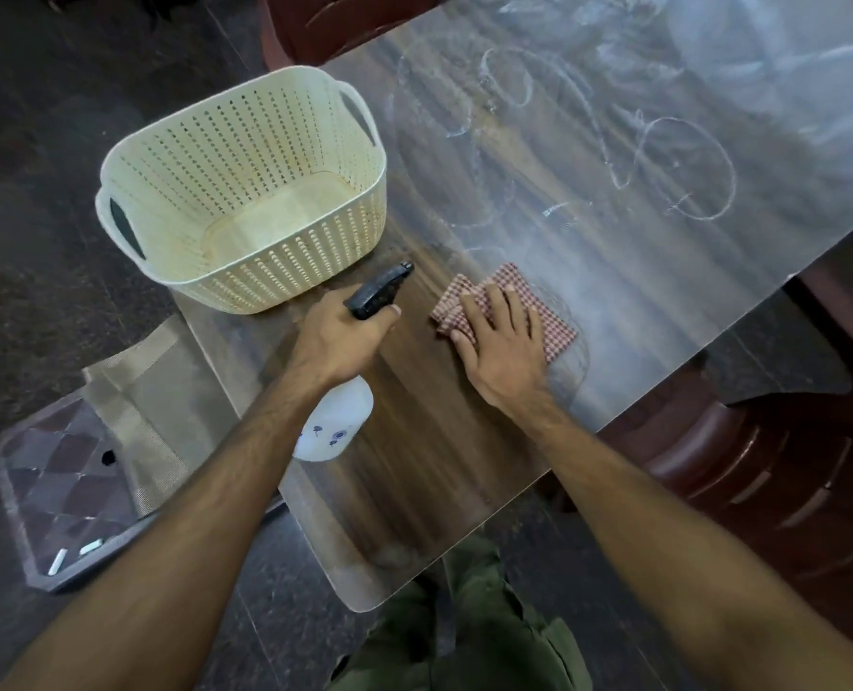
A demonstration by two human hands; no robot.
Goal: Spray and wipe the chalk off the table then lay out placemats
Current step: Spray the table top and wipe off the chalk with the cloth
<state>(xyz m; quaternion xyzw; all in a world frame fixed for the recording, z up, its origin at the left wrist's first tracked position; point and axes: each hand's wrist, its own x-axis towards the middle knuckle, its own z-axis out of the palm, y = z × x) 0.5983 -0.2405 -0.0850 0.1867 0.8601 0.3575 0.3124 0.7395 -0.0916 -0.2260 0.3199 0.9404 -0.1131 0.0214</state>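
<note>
Left hand (pixel 349 336) clamped round white plastic spray bottle (pixel 337 421), black nozzle pointing toward far edge; right hand (pixel 502 341), fingers spread, pressing folded red-checked cloth (pixel 506 301) flat on chalk-scribbled wood-grain tabletop (pixel 614 216) beside perforated cream plastic basket (pixel 245 192)

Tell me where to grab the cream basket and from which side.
Take the basket by its two cut-out handles, one at the far right rim, one at the near left rim. It stands upright and open on the table corner, so come from above with both hands.

Glossy wood-grain table (pixel 639 271), perforated matt plastic basket (pixel 245 192), checked woven cloth (pixel 549 316), seemingly woven placemats (pixel 150 406).
</note>
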